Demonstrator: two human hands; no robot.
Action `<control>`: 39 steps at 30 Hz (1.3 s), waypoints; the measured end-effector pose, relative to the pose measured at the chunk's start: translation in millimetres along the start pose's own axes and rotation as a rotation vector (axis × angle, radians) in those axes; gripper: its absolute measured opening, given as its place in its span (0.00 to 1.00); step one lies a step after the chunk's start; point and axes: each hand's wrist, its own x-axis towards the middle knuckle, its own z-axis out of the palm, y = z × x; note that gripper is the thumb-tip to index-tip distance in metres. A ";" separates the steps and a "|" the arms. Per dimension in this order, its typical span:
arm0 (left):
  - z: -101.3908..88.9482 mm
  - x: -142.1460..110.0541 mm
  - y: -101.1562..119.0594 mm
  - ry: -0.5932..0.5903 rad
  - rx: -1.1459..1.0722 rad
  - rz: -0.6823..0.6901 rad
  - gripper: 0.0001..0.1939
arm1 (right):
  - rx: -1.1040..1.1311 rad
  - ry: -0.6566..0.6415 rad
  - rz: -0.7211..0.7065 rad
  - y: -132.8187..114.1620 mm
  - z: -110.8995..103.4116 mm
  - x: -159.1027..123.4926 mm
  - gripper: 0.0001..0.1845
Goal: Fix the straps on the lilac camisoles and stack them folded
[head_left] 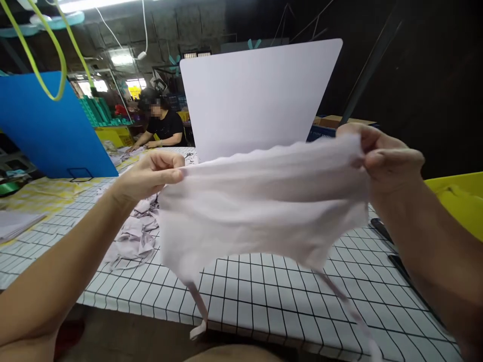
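Observation:
I hold a pale pink piece of thin fabric [264, 206] stretched out in the air above the table. My left hand [154, 173] pinches its upper left corner. My right hand [381, 156] grips its upper right edge. The cloth hangs between both hands, and two narrow strips dangle from its lower edge toward the table's front edge. A heap of similar pale fabric scraps [138, 231] lies on the table below my left hand.
The table wears a white cloth with a black grid [271, 296]. A white board [256, 95] stands behind the fabric and a blue board [49, 125] at the left. A yellow bin [460, 201] sits at right. Another person in black [164, 125] works at the far table.

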 end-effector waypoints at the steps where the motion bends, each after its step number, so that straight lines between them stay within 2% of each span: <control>1: -5.4 3.2 -6.7 -0.012 0.065 -0.014 0.25 | 0.029 -0.090 0.040 5.7 -3.3 4.3 0.31; 3: -17.9 11.7 -22.7 -0.008 0.280 -0.020 0.21 | -0.010 -0.243 0.107 21.9 -9.3 15.9 0.23; 5: -29.4 22.6 -37.4 0.055 0.544 0.022 0.18 | -0.196 -0.259 0.095 40.8 -14.0 28.5 0.19; 9: -39.6 42.9 -44.8 0.298 0.895 0.154 0.13 | -0.488 -0.069 -0.137 61.1 -17.1 45.3 0.17; 12: -35.4 43.9 -39.8 0.394 0.962 0.228 0.09 | -0.562 0.054 -0.351 57.5 -11.3 42.1 0.10; 14: -26.2 31.7 -47.1 0.437 0.967 0.261 0.06 | -0.603 0.063 -0.449 59.4 -2.7 28.6 0.05; 16: -9.5 6.8 -69.3 0.462 0.974 0.262 0.05 | -0.618 0.001 -0.489 73.4 10.4 3.4 0.02; 18: 16.7 -30.8 -102.8 0.432 0.993 0.229 0.05 | -0.600 -0.120 -0.465 98.2 27.7 -34.4 0.02; 20: 50.8 -77.7 -136.8 0.302 1.015 0.179 0.08 | -0.580 -0.280 -0.384 124.0 47.4 -82.2 0.05; 21: 68.9 -102.4 -150.0 0.195 1.008 0.161 0.11 | -0.554 -0.372 -0.322 133.4 57.1 -107.4 0.07; 23: 101.6 -148.0 -164.1 -0.005 0.934 0.104 0.17 | -0.485 -0.573 -0.173 141.0 73.5 -152.6 0.08; 24: 114.0 -166.4 -165.1 -0.095 0.878 0.075 0.16 | -0.437 -0.655 -0.112 139.4 79.5 -169.4 0.08; 26: 128.2 -189.5 -159.6 -0.168 0.717 0.019 0.16 | -0.326 -0.735 -0.026 131.0 87.1 -186.2 0.11; 27: 130.0 -193.5 -155.9 -0.154 0.629 -0.004 0.17 | -0.271 -0.722 -0.004 126.8 89.3 -185.8 0.12; 29: 125.9 -187.6 -153.1 -0.038 0.500 -0.065 0.17 | -0.187 -0.633 0.020 124.3 93.8 -169.5 0.11; 31: 116.2 -167.5 -160.7 0.126 0.467 -0.161 0.14 | -0.162 -0.534 0.035 131.9 103.3 -138.9 0.11; 33: 105.0 -139.7 -178.4 0.280 0.458 -0.292 0.12 | -0.207 -0.471 0.056 147.2 122.5 -101.4 0.12; 35: 94.6 -110.6 -201.8 0.414 0.352 -0.434 0.10 | -0.307 -0.447 0.081 165.4 152.4 -63.3 0.13; 37: 86.2 -85.6 -225.4 0.553 0.172 -0.577 0.08 | -0.464 -0.476 0.128 182.2 190.3 -29.3 0.12; 39: 80.1 -68.0 -245.0 0.614 0.050 -0.649 0.07 | -0.579 -0.495 0.157 196.2 230.4 -2.1 0.12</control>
